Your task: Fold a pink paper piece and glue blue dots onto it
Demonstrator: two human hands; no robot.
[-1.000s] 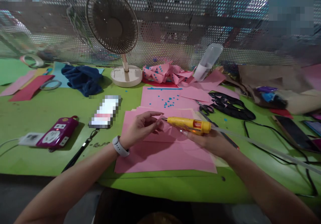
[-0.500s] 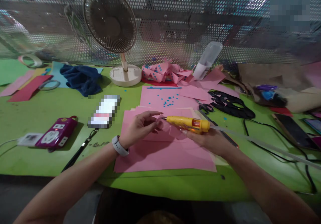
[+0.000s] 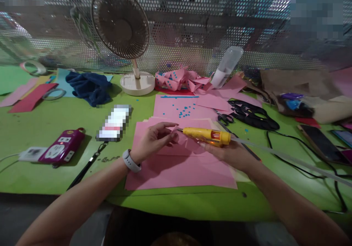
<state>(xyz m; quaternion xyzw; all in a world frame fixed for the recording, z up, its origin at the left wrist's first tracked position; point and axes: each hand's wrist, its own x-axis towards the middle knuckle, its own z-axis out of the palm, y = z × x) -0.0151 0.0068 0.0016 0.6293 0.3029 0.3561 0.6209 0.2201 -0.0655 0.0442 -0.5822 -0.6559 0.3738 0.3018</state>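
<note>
My right hand (image 3: 233,153) grips a yellow glue gun (image 3: 206,135) with a clear glue stick trailing out to the right. Its metal tip points left at a small folded pink paper piece (image 3: 180,138). My left hand (image 3: 154,138), with a white watch on the wrist, pinches that piece between thumb and fingers. Both hands hover over a stack of pink paper sheets (image 3: 181,172) on the green table (image 3: 46,125).
A desk fan (image 3: 122,33) stands at the back, beside a pile of pink cut shapes (image 3: 178,80) and a clear bottle (image 3: 228,66). Scissors (image 3: 225,119), black cut paper (image 3: 254,114) and cables lie right. A purple power strip (image 3: 62,149), blue cloth (image 3: 88,86) and tape rolls lie left.
</note>
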